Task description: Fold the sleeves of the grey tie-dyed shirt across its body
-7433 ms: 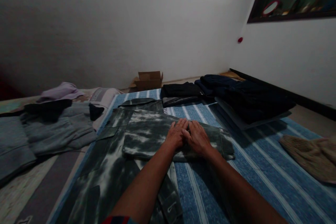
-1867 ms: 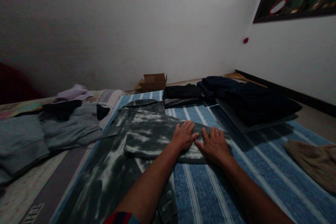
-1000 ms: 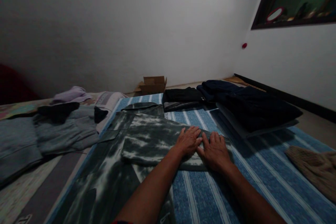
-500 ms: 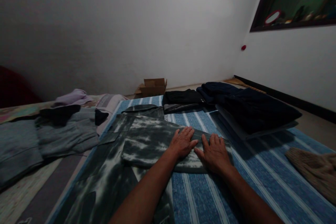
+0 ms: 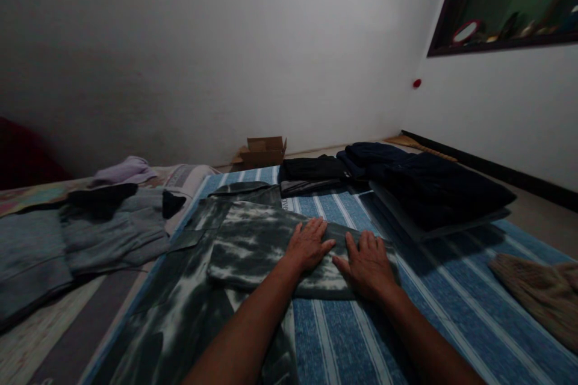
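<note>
A dark green and white tie-dye garment [image 5: 180, 289] lies spread on a blue striped cloth [image 5: 318, 337], with a long sleeve [image 5: 253, 240] laid out to the right across the stripes. My left hand [image 5: 309, 245] rests flat on the sleeve's middle, fingers spread. Close beside it, my right hand [image 5: 368, 263] lies palm down near the sleeve's narrow end, fingers apart. Neither hand grips the fabric. The garment's lower part runs past the bottom of the view, partly behind my left forearm.
Folded dark clothes [image 5: 428, 186] are stacked at the right back, beside a folded black garment [image 5: 311, 168]. Grey clothing [image 5: 112, 234] lies on the left. A brown garment [image 5: 537, 289] is at the right edge. An open cardboard box [image 5: 262, 151] stands by the wall.
My left hand has slid slightly left along the sleeve. My right hand stays nearly in place, and the garment lies as before.
</note>
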Motion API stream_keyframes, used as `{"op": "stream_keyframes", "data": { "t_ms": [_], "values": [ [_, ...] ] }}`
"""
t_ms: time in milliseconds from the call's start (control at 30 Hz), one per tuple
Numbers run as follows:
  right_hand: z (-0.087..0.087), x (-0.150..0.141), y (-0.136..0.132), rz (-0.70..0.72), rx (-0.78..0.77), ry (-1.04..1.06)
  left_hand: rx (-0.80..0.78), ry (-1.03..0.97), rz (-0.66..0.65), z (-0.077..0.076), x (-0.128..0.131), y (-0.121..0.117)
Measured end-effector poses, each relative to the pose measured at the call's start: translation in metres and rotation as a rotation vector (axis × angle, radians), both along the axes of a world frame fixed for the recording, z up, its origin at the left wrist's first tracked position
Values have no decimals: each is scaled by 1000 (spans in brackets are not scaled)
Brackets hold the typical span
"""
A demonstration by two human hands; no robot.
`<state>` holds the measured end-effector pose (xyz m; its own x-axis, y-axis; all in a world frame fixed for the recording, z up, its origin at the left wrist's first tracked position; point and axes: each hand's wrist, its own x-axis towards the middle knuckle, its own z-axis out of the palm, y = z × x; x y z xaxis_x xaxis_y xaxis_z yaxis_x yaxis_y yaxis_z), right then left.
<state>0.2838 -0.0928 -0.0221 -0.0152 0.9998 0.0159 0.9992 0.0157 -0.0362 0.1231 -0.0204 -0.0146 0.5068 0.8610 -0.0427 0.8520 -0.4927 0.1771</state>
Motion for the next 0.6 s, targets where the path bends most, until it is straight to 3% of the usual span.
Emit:
{"op": "stream_keyframes", "data": {
  "t_ms": [600],
  "values": [
    [0, 0, 1, -11, -13, 35, 70, 102, 215, 2, -4, 3]
  ]
}}
